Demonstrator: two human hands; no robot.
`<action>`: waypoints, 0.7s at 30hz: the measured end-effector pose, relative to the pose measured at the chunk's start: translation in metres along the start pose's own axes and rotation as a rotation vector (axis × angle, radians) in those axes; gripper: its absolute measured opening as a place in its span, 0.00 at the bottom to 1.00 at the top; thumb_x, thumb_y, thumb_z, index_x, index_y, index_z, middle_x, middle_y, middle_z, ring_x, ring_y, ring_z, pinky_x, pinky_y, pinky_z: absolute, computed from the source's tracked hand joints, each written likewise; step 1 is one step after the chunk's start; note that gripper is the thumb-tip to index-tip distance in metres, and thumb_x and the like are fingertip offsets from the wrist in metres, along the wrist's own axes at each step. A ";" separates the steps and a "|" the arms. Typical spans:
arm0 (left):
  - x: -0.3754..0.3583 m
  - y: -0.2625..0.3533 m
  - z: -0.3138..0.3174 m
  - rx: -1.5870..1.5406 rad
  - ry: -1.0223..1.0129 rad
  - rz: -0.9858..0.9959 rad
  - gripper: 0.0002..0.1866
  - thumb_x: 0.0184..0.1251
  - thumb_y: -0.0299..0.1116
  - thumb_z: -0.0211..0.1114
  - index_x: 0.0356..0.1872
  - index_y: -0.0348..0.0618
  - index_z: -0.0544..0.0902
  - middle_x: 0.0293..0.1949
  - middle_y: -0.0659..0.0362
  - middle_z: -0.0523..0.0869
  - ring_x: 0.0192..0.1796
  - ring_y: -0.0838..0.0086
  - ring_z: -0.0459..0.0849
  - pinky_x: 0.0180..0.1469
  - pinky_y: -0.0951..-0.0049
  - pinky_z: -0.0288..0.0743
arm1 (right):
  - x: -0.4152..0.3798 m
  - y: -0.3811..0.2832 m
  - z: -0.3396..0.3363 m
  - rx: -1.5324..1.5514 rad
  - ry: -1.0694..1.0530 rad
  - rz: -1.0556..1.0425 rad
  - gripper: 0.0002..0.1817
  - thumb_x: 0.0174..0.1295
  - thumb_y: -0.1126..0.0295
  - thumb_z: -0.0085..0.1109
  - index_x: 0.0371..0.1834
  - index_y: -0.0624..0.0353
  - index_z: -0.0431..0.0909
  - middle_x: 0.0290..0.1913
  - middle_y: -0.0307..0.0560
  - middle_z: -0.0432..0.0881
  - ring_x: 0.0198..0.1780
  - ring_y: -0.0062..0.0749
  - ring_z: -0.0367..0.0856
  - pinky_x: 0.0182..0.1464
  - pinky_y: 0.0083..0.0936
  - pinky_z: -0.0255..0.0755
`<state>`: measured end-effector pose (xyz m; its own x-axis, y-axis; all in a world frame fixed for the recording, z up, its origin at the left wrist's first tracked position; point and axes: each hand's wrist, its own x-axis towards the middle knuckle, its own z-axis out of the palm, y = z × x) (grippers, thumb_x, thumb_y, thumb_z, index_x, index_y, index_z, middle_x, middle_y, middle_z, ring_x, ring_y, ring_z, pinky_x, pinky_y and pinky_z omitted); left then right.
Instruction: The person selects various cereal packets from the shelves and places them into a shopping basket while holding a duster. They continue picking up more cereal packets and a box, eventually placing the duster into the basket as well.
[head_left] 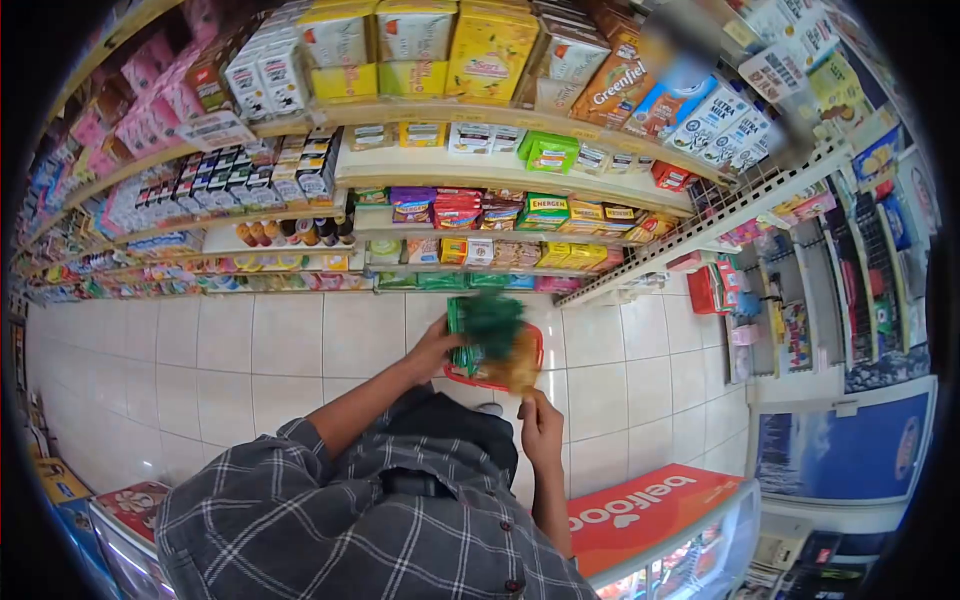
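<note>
My left hand [434, 348] is closed on the edge of a green packet [459, 322] above a red basket [541, 350]. At the right, my right hand [541, 420] pinches the lower end of a packet [500, 335] that is dark green above and golden brown below, blurred by motion. This blurred packet hangs over the basket and hides much of its inside. More green packaging shows under it, beside my left fingers.
Ahead stand shelves [400, 166] of boxed drinks and sachets. A white perforated rail [700, 222] runs along their right side. Behind on the right is a red-topped freezer [650, 505]. Pale floor tiles [290, 330] lie around the basket.
</note>
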<state>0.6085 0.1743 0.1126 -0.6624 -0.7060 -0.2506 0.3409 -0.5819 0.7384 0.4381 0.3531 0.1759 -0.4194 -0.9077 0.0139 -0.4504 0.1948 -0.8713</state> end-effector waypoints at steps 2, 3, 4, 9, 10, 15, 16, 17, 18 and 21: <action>-0.013 0.011 -0.004 -0.069 0.022 -0.069 0.35 0.61 0.37 0.68 0.68 0.41 0.63 0.60 0.53 0.76 0.61 0.65 0.78 0.61 0.59 0.75 | 0.005 0.003 -0.005 -0.102 0.045 0.009 0.17 0.74 0.62 0.50 0.39 0.66 0.82 0.21 0.37 0.70 0.26 0.18 0.67 0.30 0.20 0.63; -0.025 0.028 0.006 -0.040 0.057 -0.052 0.35 0.61 0.37 0.68 0.68 0.41 0.64 0.59 0.53 0.77 0.60 0.66 0.78 0.61 0.60 0.75 | 0.009 0.015 -0.011 -0.074 0.127 0.108 0.18 0.74 0.61 0.49 0.40 0.66 0.82 0.21 0.39 0.70 0.25 0.19 0.67 0.29 0.23 0.62; -0.033 0.042 0.014 -0.012 0.093 -0.030 0.34 0.62 0.36 0.69 0.67 0.40 0.64 0.57 0.52 0.77 0.59 0.66 0.78 0.61 0.60 0.75 | 0.015 0.018 -0.018 -0.046 0.209 0.201 0.19 0.74 0.60 0.49 0.40 0.66 0.82 0.20 0.41 0.71 0.24 0.21 0.67 0.28 0.25 0.62; -0.053 0.058 0.015 0.037 0.217 -0.002 0.32 0.63 0.33 0.68 0.66 0.39 0.65 0.56 0.53 0.78 0.56 0.67 0.81 0.57 0.62 0.78 | 0.017 -0.018 -0.015 0.079 0.326 0.140 0.18 0.74 0.61 0.51 0.41 0.67 0.82 0.22 0.34 0.70 0.26 0.15 0.65 0.27 0.19 0.59; -0.054 0.055 0.010 0.042 0.232 0.029 0.31 0.62 0.33 0.68 0.65 0.40 0.66 0.56 0.53 0.78 0.56 0.68 0.81 0.57 0.63 0.78 | 0.013 -0.028 -0.008 0.071 0.273 0.086 0.17 0.73 0.61 0.51 0.41 0.67 0.82 0.22 0.34 0.71 0.26 0.15 0.65 0.27 0.18 0.60; -0.055 0.074 0.018 -0.045 0.265 0.110 0.30 0.61 0.30 0.70 0.63 0.38 0.68 0.55 0.53 0.79 0.56 0.69 0.81 0.58 0.68 0.76 | 0.031 -0.016 0.006 -0.061 0.183 0.014 0.15 0.72 0.64 0.54 0.35 0.66 0.82 0.23 0.35 0.73 0.25 0.17 0.66 0.27 0.19 0.61; -0.056 0.081 0.020 -0.037 0.276 0.116 0.31 0.60 0.30 0.70 0.63 0.37 0.68 0.55 0.53 0.79 0.56 0.69 0.81 0.59 0.69 0.76 | 0.046 0.002 -0.004 -0.004 0.252 0.048 0.15 0.72 0.64 0.53 0.34 0.64 0.82 0.21 0.34 0.71 0.24 0.17 0.65 0.27 0.19 0.60; -0.057 0.086 0.021 -0.018 0.280 0.121 0.32 0.60 0.32 0.71 0.64 0.36 0.67 0.55 0.53 0.79 0.56 0.69 0.81 0.58 0.67 0.77 | 0.059 0.004 -0.010 0.092 0.333 0.115 0.17 0.74 0.62 0.50 0.31 0.62 0.80 0.20 0.32 0.67 0.24 0.16 0.62 0.27 0.18 0.57; -0.061 0.091 0.023 -0.052 0.266 0.120 0.33 0.60 0.33 0.71 0.64 0.36 0.66 0.55 0.53 0.79 0.56 0.69 0.81 0.58 0.66 0.77 | 0.067 0.002 -0.018 0.200 0.342 0.199 0.20 0.75 0.57 0.47 0.33 0.62 0.78 0.20 0.32 0.67 0.23 0.17 0.63 0.27 0.17 0.57; -0.066 0.102 0.031 -0.126 0.204 0.118 0.36 0.59 0.34 0.73 0.65 0.37 0.65 0.56 0.53 0.78 0.56 0.68 0.80 0.59 0.65 0.76 | 0.081 -0.038 -0.014 0.426 0.218 0.290 0.24 0.75 0.49 0.44 0.40 0.62 0.77 0.26 0.37 0.74 0.25 0.20 0.69 0.26 0.18 0.62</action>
<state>0.6663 0.1740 0.2240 -0.4690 -0.8315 -0.2976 0.4966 -0.5270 0.6897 0.4104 0.2774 0.2174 -0.6522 -0.7327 -0.1945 0.0469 0.2171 -0.9750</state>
